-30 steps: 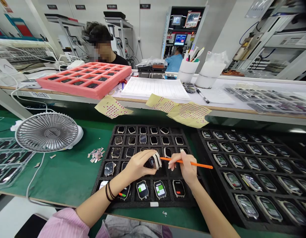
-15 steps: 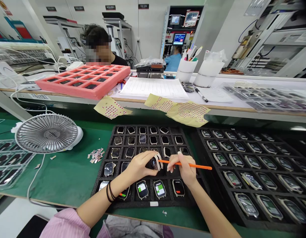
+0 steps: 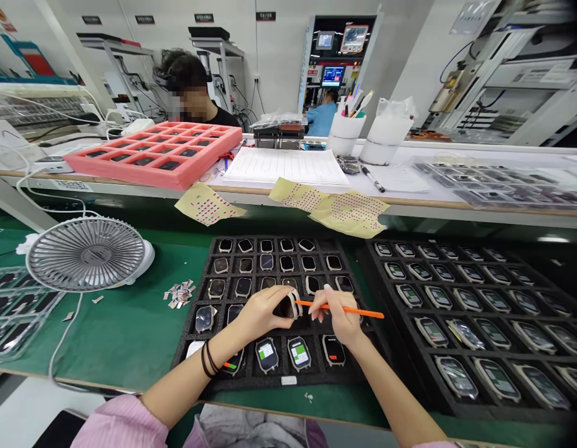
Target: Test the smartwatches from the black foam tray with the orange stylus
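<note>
My left hand (image 3: 264, 311) grips a watch (image 3: 287, 306) by its edges, tilted up on its side above the black foam tray (image 3: 288, 367). In my right hand (image 3: 339, 313) is a thin orange stick (image 3: 365, 312), pinched between the fingers, with its tip at the watch's right side. Whether the tip touches the watch is too small to tell. Around both hands, watches sit in the tray's compartments; in the front row, some screens are lit, such as one with green and white (image 3: 299, 353) and one with red (image 3: 333, 350).
A second black tray of watches (image 3: 449, 370) stands at the right. Left are a grey fan (image 3: 89, 254) and small scraps (image 3: 179, 294). The shelf ahead bears a pink foam tray (image 3: 176, 177), papers (image 3: 286, 167) and a pen cup (image 3: 345, 134). A person (image 3: 188, 87) is beyond it.
The view has shifted slightly. My right hand and the orange stick have moved a little left, and the watch in my left hand has turned so its screen shows less.
</note>
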Tool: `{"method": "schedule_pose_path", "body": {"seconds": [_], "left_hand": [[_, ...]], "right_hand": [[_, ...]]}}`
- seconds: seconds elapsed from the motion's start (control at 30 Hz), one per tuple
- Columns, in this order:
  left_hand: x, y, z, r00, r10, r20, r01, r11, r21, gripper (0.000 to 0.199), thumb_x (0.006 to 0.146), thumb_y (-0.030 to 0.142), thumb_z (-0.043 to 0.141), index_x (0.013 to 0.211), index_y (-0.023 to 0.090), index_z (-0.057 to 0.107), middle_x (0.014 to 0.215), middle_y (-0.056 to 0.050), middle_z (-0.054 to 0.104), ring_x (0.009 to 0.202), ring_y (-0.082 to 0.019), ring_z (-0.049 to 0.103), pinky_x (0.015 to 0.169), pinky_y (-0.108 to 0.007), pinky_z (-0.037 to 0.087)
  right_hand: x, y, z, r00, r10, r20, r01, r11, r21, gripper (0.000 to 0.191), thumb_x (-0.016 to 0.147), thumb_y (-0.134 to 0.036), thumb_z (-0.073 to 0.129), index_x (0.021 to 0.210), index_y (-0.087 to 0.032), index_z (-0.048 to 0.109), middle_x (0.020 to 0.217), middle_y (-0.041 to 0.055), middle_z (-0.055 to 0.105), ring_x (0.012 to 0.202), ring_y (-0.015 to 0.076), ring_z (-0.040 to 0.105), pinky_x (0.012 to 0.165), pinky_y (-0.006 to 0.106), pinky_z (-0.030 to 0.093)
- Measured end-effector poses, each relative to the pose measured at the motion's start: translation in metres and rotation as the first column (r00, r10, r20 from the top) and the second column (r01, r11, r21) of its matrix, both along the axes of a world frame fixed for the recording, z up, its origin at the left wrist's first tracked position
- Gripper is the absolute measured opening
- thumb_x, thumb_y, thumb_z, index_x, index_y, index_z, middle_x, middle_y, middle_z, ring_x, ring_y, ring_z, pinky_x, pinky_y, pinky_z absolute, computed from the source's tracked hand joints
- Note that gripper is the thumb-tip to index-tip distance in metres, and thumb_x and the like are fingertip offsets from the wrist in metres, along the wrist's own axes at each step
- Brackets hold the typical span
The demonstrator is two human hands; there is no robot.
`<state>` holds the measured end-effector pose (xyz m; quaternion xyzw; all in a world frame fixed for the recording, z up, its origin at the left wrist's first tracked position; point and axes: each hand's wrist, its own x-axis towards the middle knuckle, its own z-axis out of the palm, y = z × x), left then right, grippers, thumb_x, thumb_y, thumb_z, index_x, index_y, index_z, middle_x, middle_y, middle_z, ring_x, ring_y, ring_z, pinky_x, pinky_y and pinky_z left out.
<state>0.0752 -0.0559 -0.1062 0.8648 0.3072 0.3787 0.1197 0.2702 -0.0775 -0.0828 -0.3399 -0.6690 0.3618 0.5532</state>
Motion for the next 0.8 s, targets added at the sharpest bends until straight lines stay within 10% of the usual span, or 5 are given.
{"method": "schedule_pose_path", "body": {"seconds": [0.2, 0.37, 0.47, 0.67, 0.8], "left_hand": [[0.007, -0.007, 0.009, 0.992, 0.036, -0.12, -0.059, 0.98, -0.193, 0.044, 0.065, 0.021, 0.075, 0.107, 0.015, 0.061, 0.104, -0.01, 0.069, 0.092, -0.023, 0.068, 0.082, -0.033, 0.055], [0.016, -0.009, 0.016, 0.911, 0.034, -0.411, -0.117, 0.977, -0.18, 0.041, 0.061, 0.029, 0.08, 0.094, 0.012, 0.065, 0.096, -0.013, 0.07, 0.091, -0.03, 0.066, 0.081, -0.041, 0.053], [0.035, -0.005, 0.021, 0.885, 0.052, -0.463, -0.149, 0.973, -0.176, 0.042, 0.066, 0.036, 0.078, 0.096, 0.01, 0.065, 0.094, -0.014, 0.069, 0.09, -0.03, 0.065, 0.079, -0.041, 0.052], [0.086, -0.007, 0.02, 0.838, 0.061, -0.542, -0.155, 0.98, -0.128, 0.08, 0.057, 0.054, 0.079, 0.117, 0.006, 0.055, 0.107, -0.022, 0.064, 0.1, -0.036, 0.061, 0.081, -0.043, 0.049], [0.056, -0.02, 0.033, 0.865, 0.128, -0.485, -0.168, 0.985, -0.039, 0.068, 0.078, 0.063, 0.054, 0.12, 0.009, 0.053, 0.107, -0.018, 0.064, 0.097, -0.033, 0.062, 0.079, -0.041, 0.048]], "right_hand": [[0.008, 0.0, 0.007, 0.999, -0.026, 0.037, 0.027, 0.999, -0.024, 0.056, 0.097, -0.039, 0.036, 0.056, -0.017, 0.068, 0.047, 0.003, 0.061, 0.04, 0.0118, 0.052, 0.042, 0.025, 0.041], [0.04, -0.012, 0.014, 0.946, -0.303, 0.118, 0.311, 0.949, -0.055, 0.04, 0.094, -0.042, 0.043, 0.08, -0.016, 0.071, 0.07, 0.0065, 0.071, 0.054, 0.016, 0.064, 0.05, 0.027, 0.049], [0.06, -0.023, 0.002, 0.811, -0.444, 0.381, 0.491, 0.87, -0.03, 0.042, 0.096, -0.042, 0.034, 0.111, -0.017, 0.064, 0.082, 0.0083, 0.072, 0.066, 0.0194, 0.069, 0.062, 0.03, 0.052], [0.074, -0.03, -0.032, 0.381, -0.428, 0.819, 0.624, 0.773, 0.114, 0.039, 0.096, -0.026, 0.029, 0.104, -0.012, 0.065, 0.075, 0.0151, 0.069, 0.068, 0.0267, 0.067, 0.059, 0.033, 0.048], [0.073, -0.026, -0.041, 0.38, -0.383, 0.842, 0.621, 0.78, 0.075, 0.038, 0.094, -0.02, 0.029, 0.106, -0.009, 0.063, 0.082, 0.0191, 0.068, 0.074, 0.0292, 0.067, 0.063, 0.036, 0.047]]}}
